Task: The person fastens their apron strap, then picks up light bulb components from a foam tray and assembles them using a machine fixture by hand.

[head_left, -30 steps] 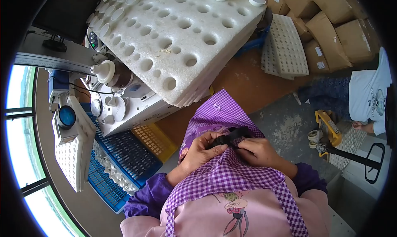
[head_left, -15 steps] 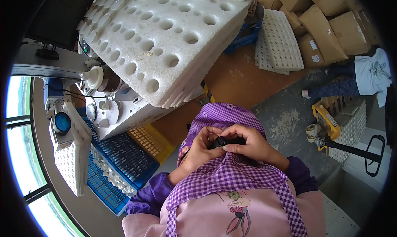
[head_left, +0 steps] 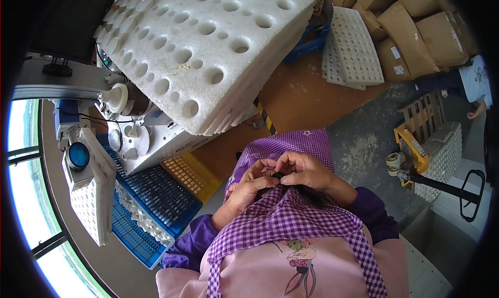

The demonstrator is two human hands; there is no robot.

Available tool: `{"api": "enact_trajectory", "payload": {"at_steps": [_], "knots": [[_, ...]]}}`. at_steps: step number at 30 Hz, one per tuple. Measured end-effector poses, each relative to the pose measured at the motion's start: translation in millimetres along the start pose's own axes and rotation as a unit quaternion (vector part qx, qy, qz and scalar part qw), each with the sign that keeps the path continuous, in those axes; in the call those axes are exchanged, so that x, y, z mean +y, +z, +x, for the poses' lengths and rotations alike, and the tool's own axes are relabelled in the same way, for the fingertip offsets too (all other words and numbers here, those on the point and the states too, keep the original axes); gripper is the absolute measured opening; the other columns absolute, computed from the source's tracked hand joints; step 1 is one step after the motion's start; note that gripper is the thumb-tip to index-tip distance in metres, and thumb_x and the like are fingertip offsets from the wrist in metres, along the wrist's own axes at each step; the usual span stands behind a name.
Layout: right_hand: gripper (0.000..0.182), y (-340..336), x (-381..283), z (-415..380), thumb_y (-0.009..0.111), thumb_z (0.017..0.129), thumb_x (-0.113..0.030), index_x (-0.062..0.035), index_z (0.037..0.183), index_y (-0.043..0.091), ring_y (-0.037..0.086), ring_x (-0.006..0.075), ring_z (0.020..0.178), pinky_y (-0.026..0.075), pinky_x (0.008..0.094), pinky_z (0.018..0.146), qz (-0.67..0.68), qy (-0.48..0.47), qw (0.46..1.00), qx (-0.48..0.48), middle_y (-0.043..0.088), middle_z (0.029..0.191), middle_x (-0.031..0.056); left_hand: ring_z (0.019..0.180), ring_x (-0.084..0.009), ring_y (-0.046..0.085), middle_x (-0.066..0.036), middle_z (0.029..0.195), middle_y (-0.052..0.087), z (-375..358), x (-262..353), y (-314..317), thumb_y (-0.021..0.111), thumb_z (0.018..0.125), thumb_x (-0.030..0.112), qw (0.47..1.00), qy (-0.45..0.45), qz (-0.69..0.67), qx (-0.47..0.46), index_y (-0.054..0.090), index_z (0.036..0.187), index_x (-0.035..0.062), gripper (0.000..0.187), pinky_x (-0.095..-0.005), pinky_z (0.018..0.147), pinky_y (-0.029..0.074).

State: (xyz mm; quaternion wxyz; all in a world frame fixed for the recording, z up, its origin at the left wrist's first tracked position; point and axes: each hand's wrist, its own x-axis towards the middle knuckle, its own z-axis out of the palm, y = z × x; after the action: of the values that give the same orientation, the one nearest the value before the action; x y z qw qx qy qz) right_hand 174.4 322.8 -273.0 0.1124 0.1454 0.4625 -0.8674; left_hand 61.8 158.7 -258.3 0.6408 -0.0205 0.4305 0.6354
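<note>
In the head view my left hand [head_left: 253, 188] and my right hand [head_left: 308, 174] meet in front of my body, fingers bent and pinching at a small black thing [head_left: 278, 176]. What the black thing is I cannot make out; dark material also shows below the fingers. Directly beneath lies my purple checked apron [head_left: 291, 215], with the purple cloth [head_left: 306, 142] spread beyond my hands.
A stack of white foam trays [head_left: 208, 53] with holes and small white cups fills the upper left. Blue crates [head_left: 156, 199] and a yellow crate [head_left: 189, 176] stand at left. A pallet jack [head_left: 416, 155], cardboard boxes [head_left: 408, 38] and another person [head_left: 474, 82] are at right.
Both hands have drawn closer together, and less of the black thing shows between them. The purple cloth has shifted. The other person at right has moved further right.
</note>
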Motion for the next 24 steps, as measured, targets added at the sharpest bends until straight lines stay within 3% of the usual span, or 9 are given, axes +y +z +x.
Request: {"api": "enact_trajectory", "payload": {"at_steps": [5, 10, 14, 19, 24], "knots": [[0.025, -2, -7, 5, 0.069, 0.079, -0.009, -0.0034, 0.098, 0.053, 0.053, 0.0089, 0.085, 0.045, 0.0244, 0.078, -0.021, 0.005, 1.0, -0.019, 0.056, 0.09, 0.0015, 0.098, -0.0122, 0.055, -0.006, 0.108, 0.057, -3, 7, 3, 0.058, 0.077, -0.001, 0.999, -0.001, 0.049, -0.021, 0.047, 0.122, 0.004, 0.046, -0.0243, 0.088, 0.043], [0.027, 0, -1, 13, 0.068, 0.079, -0.009, -0.0028, 0.1, 0.053, 0.056, 0.0114, 0.092, 0.046, 0.026, 0.083, -0.013, 0.008, 1.0, -0.013, 0.057, 0.095, 0.0039, 0.094, -0.0142, 0.056, -0.009, 0.107, 0.058, 2, 11, -6, 0.056, 0.08, 0.003, 0.994, -0.055, -0.091, 0.035, 0.046, 0.123, 0.0013, 0.044, -0.024, 0.084, 0.046], [0.024, 5, -6, 15, 0.069, 0.079, -0.01, -0.0034, 0.095, 0.053, 0.053, 0.0102, 0.089, 0.045, 0.0249, 0.081, 0.001, 0.023, 1.0, 0.003, 0.056, 0.092, 0.0024, 0.091, -0.0142, 0.057, -0.009, 0.104, 0.059, 3, 16, -4, 0.055, 0.081, 0.004, 0.994, -0.054, -0.067, 0.064, 0.046, 0.121, -0.0005, 0.041, -0.0249, 0.083, 0.046], [0.022, 8, 1, 21, 0.067, 0.076, -0.008, -0.0041, 0.091, 0.052, 0.051, 0.0104, 0.091, 0.044, 0.026, 0.082, 0.046, 0.07, 0.996, 0.014, 0.053, 0.091, 0.0024, 0.085, -0.0139, 0.058, -0.008, 0.097, 0.059, 5, 14, -6, 0.056, 0.082, 0.003, 0.992, -0.058, -0.044, 0.107, 0.052, 0.113, -0.0001, 0.031, -0.0247, 0.079, 0.048], [0.021, 8, 8, 23, 0.066, 0.075, -0.009, -0.0058, 0.091, 0.052, 0.05, 0.0097, 0.087, 0.043, 0.0257, 0.08, 0.013, 0.027, 0.999, 0.012, 0.052, 0.089, 0.0007, 0.084, -0.0138, 0.059, -0.008, 0.095, 0.06, 4, 13, -14, 0.056, 0.082, 0.0, 0.984, -0.079, -0.098, 0.123, 0.054, 0.107, 0.002, 0.026, -0.0244, 0.075, 0.049]]}}
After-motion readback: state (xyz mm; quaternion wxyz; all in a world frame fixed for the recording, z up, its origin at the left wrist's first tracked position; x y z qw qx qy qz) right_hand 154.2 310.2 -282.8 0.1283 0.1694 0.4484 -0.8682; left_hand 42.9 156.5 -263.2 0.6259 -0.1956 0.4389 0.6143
